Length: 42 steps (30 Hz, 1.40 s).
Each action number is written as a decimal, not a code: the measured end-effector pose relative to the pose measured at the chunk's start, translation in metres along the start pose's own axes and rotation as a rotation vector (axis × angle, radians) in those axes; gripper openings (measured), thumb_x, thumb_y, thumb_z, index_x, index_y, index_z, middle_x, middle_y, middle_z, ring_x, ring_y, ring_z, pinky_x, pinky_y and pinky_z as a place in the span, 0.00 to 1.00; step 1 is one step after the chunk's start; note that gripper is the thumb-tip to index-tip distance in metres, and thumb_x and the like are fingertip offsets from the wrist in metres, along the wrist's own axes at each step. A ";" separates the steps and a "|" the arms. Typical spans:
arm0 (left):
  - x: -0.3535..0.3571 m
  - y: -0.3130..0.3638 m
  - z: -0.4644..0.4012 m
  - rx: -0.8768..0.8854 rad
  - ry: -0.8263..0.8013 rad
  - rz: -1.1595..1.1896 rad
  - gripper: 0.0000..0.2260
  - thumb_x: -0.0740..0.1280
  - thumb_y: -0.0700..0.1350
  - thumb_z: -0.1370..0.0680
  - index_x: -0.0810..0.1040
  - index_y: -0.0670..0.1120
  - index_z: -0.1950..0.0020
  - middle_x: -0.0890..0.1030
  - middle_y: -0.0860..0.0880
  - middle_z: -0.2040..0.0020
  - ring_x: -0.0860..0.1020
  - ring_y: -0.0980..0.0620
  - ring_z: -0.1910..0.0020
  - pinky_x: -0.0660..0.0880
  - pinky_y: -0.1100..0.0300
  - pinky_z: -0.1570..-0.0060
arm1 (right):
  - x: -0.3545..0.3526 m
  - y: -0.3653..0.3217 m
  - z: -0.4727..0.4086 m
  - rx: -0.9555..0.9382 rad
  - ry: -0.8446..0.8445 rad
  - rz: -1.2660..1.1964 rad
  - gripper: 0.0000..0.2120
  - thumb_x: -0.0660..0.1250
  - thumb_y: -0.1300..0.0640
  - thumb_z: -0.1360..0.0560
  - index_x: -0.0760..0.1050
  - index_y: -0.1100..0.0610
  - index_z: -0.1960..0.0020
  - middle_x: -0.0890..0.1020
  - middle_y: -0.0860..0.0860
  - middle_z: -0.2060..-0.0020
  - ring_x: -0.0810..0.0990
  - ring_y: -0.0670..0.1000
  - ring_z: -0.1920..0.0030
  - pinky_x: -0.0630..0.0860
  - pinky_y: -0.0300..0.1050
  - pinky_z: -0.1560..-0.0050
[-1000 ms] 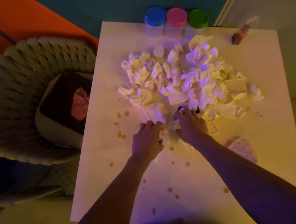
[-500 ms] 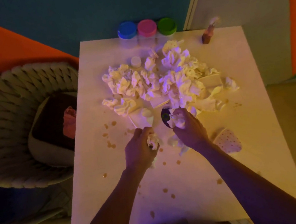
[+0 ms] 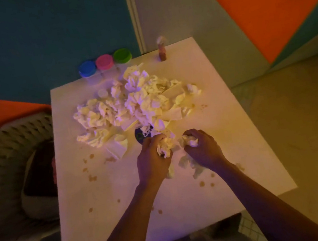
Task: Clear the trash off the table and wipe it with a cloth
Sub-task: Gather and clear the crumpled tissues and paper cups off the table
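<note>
A heap of crumpled white paper tissues [image 3: 131, 104] covers the far half of the pale square table [image 3: 230, 151]. My left hand [image 3: 152, 162] is closed around a wad of crumpled tissue [image 3: 165, 147] at the heap's near edge. My right hand [image 3: 203, 148] grips another crumpled tissue [image 3: 191, 141] just beside it, with more paper hanging beneath the palm. A dark round object [image 3: 143, 136] lies half hidden under the paper, just beyond my left hand. Brown spots [image 3: 92, 177] dot the tabletop.
Three jars with blue [image 3: 87, 68], pink [image 3: 104, 62] and green [image 3: 122, 56] lids stand at the table's far edge, and a small brown bottle [image 3: 162, 52] stands to their right. A woven basket [image 3: 5, 164] with a dark liner sits left of the table.
Both hands have drawn together at the heap's near edge and gathered more tissue. The camera view has swung, so the table sits further right and lower in the frame.
</note>
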State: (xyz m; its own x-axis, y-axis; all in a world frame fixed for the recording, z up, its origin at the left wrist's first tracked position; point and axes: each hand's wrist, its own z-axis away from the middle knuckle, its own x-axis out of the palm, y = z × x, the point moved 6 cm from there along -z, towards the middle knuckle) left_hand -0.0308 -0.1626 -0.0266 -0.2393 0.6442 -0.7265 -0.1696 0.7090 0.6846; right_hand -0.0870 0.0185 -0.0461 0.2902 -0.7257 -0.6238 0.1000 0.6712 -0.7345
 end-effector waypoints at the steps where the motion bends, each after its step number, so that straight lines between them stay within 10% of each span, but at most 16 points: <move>1: 0.009 0.014 0.005 0.019 -0.008 0.005 0.24 0.75 0.46 0.32 0.74 0.60 0.40 0.77 0.53 0.43 0.82 0.44 0.50 0.80 0.51 0.57 | -0.014 0.011 0.008 0.014 0.010 -0.025 0.18 0.70 0.54 0.33 0.77 0.43 0.43 0.79 0.44 0.47 0.79 0.53 0.45 0.76 0.49 0.49; 23: 0.172 0.237 0.057 0.182 -0.072 0.028 0.20 0.76 0.45 0.30 0.78 0.51 0.38 0.78 0.49 0.45 0.81 0.46 0.48 0.78 0.58 0.53 | -0.244 0.179 0.071 0.071 0.174 -0.057 0.17 0.70 0.56 0.31 0.79 0.47 0.42 0.80 0.49 0.46 0.79 0.53 0.47 0.68 0.41 0.55; 42: 0.278 0.273 -0.049 -0.182 0.126 0.023 0.21 0.77 0.45 0.31 0.79 0.51 0.39 0.80 0.50 0.45 0.81 0.48 0.50 0.74 0.62 0.55 | -0.330 0.224 -0.108 -0.048 0.013 0.082 0.12 0.70 0.45 0.28 0.78 0.45 0.45 0.80 0.47 0.52 0.79 0.51 0.53 0.75 0.45 0.57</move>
State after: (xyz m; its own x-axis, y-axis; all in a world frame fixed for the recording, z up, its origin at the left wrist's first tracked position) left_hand -0.1902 0.1957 -0.0388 -0.3609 0.6102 -0.7053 -0.3301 0.6237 0.7085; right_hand -0.2629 0.3923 -0.0333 0.2829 -0.6709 -0.6855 0.0305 0.7206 -0.6927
